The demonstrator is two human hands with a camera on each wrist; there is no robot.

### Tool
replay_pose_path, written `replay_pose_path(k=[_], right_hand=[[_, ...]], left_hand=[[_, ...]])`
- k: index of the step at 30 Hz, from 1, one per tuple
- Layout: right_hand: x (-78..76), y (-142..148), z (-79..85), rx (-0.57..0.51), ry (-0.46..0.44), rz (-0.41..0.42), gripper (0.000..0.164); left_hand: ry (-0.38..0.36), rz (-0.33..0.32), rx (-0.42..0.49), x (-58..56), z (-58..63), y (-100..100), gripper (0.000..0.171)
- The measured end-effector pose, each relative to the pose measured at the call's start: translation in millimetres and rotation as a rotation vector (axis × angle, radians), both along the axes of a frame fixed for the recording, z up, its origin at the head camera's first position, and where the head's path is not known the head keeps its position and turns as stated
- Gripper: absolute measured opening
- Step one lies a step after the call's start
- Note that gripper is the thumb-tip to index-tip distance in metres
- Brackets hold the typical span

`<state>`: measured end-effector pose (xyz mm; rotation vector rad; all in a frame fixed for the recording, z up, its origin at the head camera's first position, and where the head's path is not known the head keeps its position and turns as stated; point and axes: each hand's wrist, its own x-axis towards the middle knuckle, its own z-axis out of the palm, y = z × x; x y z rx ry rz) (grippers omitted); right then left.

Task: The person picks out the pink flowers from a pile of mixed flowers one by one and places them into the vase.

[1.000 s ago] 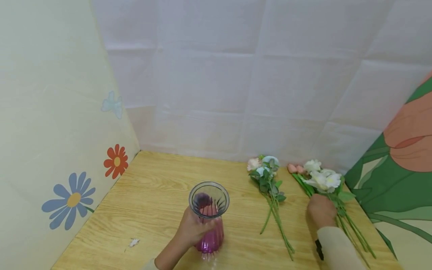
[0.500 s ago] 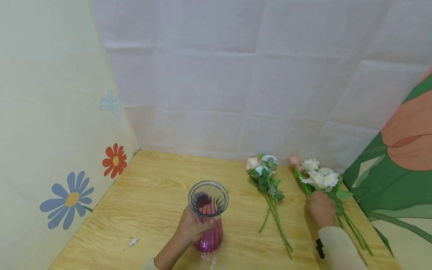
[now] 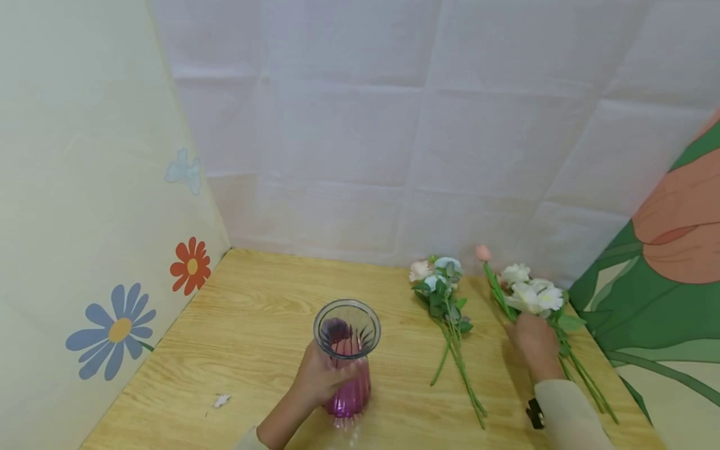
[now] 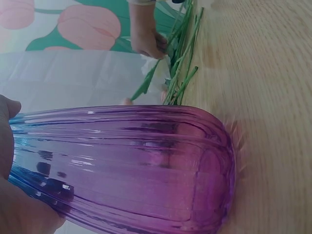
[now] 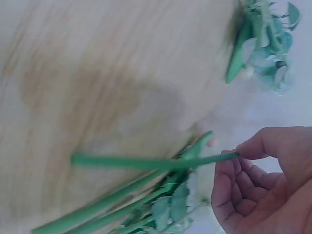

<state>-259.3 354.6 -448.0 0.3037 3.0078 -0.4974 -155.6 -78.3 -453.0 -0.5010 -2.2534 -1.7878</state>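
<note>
My left hand (image 3: 323,378) grips a ribbed glass vase (image 3: 351,390), clear at the rim and purple at the base, upright on the table. In the left wrist view the vase's purple base (image 4: 195,165) touches the wood. At the right, my right hand (image 3: 534,344) pinches a green stem (image 5: 126,162) between thumb and fingers. That stem appears to belong to a pink tulip (image 3: 482,253), its bud raised at the far side. White flowers (image 3: 531,297) with green stems (image 3: 590,381) lie beside and partly under this hand.
Between vase and right hand lies another bunch of pale pink and blue flowers (image 3: 441,281), stems toward me. A small white mark (image 3: 222,400) shows on the wooden table (image 3: 253,312). A white sheet (image 3: 337,125) hangs behind; printed panels stand at both sides.
One pink tulip bud has risen and shifted left, away from the white flowers. My right hand has moved only slightly. The left hand and vase stay in place.
</note>
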Motion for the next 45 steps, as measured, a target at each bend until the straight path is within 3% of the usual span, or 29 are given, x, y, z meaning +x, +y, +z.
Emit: replay_pose_path(k=[3, 8, 13, 19, 29, 37, 45], right_hand=[[0.8, -8, 8.2, -0.006, 0.045, 0.007, 0.037], [2.9, -19, 21.2, -0.027, 0.121, 0.022, 0.025], [7.9, -29, 31.6, -0.068, 0.187, 0.023, 0.037], [15.8, -38, 44.4, -0.116, 0.236, 0.015, 0.038], [27.8, -54, 61.2, -0.177, 0.318, -0.004, 0.045], [40.2, -69, 79.1, -0.247, 0.35, -0.021, 0.051], [52.8, -90, 95.7, -0.31, 0.491, 0.025, 0.038]], left_hand=[[0.0, 0.011, -0.008, -0.6, -0.3, 0, 0.062], [0.005, 0.001, 0.005, -1.3, -1.8, 0, 0.062], [-0.019, -0.031, 0.044, -1.7, -2.4, -1, 0.064], [-0.051, -0.045, 0.081, -1.8, -1.8, 0, 0.064], [-0.02, -0.091, 0.102, -2.2, -0.2, -1, 0.065], [0.027, -0.087, 0.064, -2.7, -1.8, 1, 0.062], [0.015, -0.126, 0.085, -3.3, -3.5, 2, 0.066]])
